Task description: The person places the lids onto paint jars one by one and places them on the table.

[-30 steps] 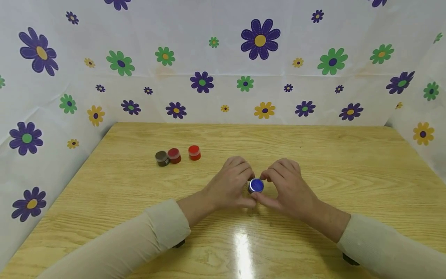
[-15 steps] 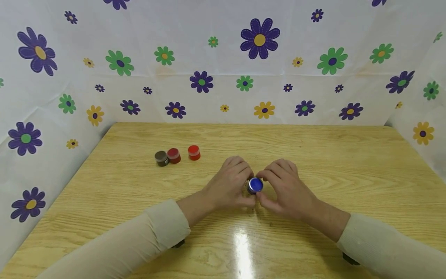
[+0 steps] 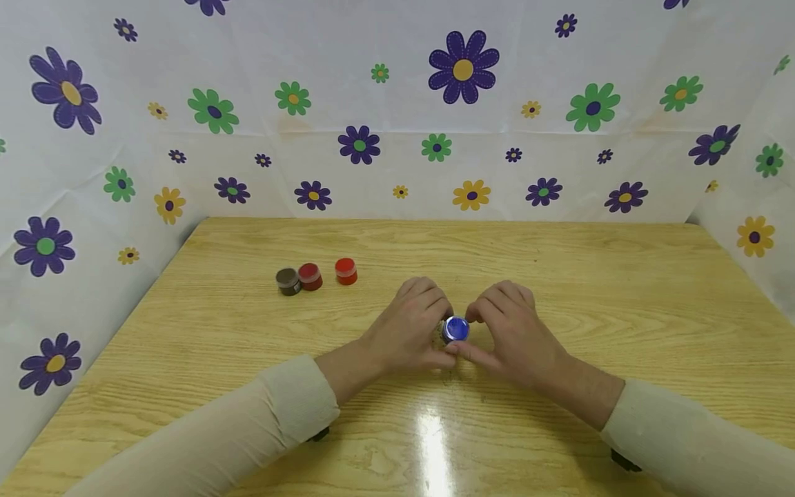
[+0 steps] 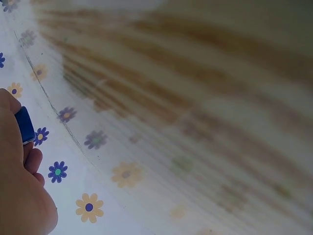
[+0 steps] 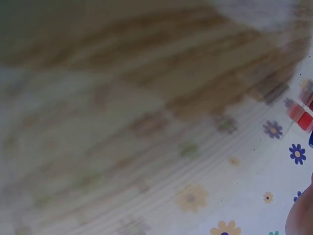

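A small round jar with a blue lid (image 3: 456, 329) is between both hands, a little right of the table's middle. My left hand (image 3: 410, 328) grips its left side, fingers behind and thumb in front. From the right, my right hand (image 3: 518, 335) curls thumb and forefinger around the lid's edge, the thumb reaching across the front close to the left thumb. In the left wrist view the jar's dark blue side (image 4: 24, 126) shows between fingers and thumb. Only a sliver of the right hand (image 5: 301, 213) appears in the right wrist view.
On the wooden table (image 3: 590, 276), farther back and left, stand a dark brown jar (image 3: 288, 281), a dark red jar (image 3: 310, 276) touching or nearly touching it, and a bright red jar (image 3: 346, 271) apart. A flower-print cloth (image 3: 397, 166) encloses the back and sides.
My right thumb and fingers shift around the blue lid, first farther left and then back, the thumb moving across the front. The left hand and the other jars stay put.
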A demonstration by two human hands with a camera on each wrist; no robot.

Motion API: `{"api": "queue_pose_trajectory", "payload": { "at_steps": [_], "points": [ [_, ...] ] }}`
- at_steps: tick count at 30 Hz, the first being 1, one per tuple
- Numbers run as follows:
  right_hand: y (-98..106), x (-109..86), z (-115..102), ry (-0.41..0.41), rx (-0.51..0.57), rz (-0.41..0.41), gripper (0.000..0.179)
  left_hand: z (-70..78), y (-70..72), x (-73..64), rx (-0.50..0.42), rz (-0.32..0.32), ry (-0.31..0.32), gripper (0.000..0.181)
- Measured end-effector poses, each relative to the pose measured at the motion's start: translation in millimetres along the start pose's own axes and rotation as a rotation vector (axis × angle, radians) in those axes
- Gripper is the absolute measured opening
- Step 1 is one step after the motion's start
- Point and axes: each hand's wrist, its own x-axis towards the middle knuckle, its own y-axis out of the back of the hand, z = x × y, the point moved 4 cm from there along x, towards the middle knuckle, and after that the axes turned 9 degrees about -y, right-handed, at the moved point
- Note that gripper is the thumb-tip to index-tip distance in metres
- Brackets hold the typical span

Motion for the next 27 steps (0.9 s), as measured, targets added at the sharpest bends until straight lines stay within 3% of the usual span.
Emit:
{"api": "queue_pose_trajectory", "payload": {
  "at_steps": [3, 12, 27],
  "points": [
    [0.6, 0.4, 0.2, -0.016, -0.017, -0.012, 0.060, 0.2, 0.6, 0.3, 0.004, -0.007, 0.002, 0.037],
    [-0.6, -0.4, -2.2, 0.072, -0.065, 0.040, 0.033, 1.5, -0.3, 0.3, 0.004, -0.001, 0.005, 0.034],
    [-1.9, -1.4, -3.5, 0.106, -0.081, 0.050, 0.030, 4.1, -1.9, 0.8, 0.029, -0.015, -0.022, 0.034]
  ]
}}
